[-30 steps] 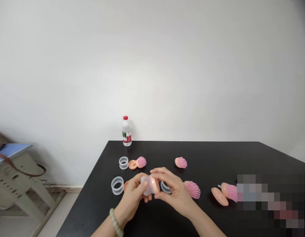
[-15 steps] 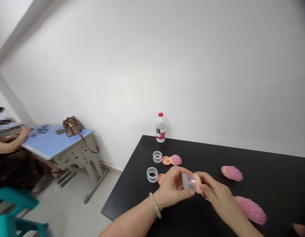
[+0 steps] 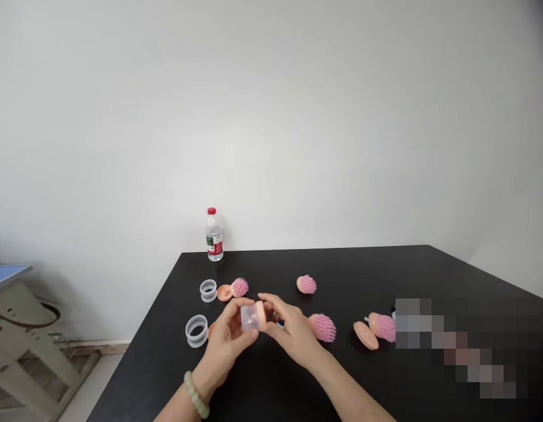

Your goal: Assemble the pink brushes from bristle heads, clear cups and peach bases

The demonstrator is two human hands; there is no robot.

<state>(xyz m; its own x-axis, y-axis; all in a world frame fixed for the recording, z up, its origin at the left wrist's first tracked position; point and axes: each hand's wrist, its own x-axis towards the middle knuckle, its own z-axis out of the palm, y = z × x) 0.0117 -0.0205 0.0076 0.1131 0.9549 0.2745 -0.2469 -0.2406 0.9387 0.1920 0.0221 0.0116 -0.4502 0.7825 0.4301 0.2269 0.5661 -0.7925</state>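
Observation:
My left hand (image 3: 222,346) is closed around a translucent plastic ring (image 3: 250,317) held just above the black table. My right hand (image 3: 295,334) grips the peach round cap (image 3: 262,315) at the ring's right end, the two parts touching. Whether they are fully joined I cannot tell. Left of my hands lie a clear ring (image 3: 196,332) and a second clear ring (image 3: 208,291). Beside the farther ring are a peach disc (image 3: 224,293) and a brush head with pink bristles (image 3: 240,287). Another peach piece is mostly hidden behind my left hand.
Pink-bristled brush heads lie behind my right hand (image 3: 307,285), beside it (image 3: 324,327) and farther right (image 3: 382,326), with a peach oval lid (image 3: 366,336). A red-capped water bottle (image 3: 214,237) stands at the back of the black table (image 3: 262,392). Blurred blocks cover the right side.
My view has swung right, so the blue desk is mostly out of frame and more of the table's right side shows. Both hands still hold the ring and cap together.

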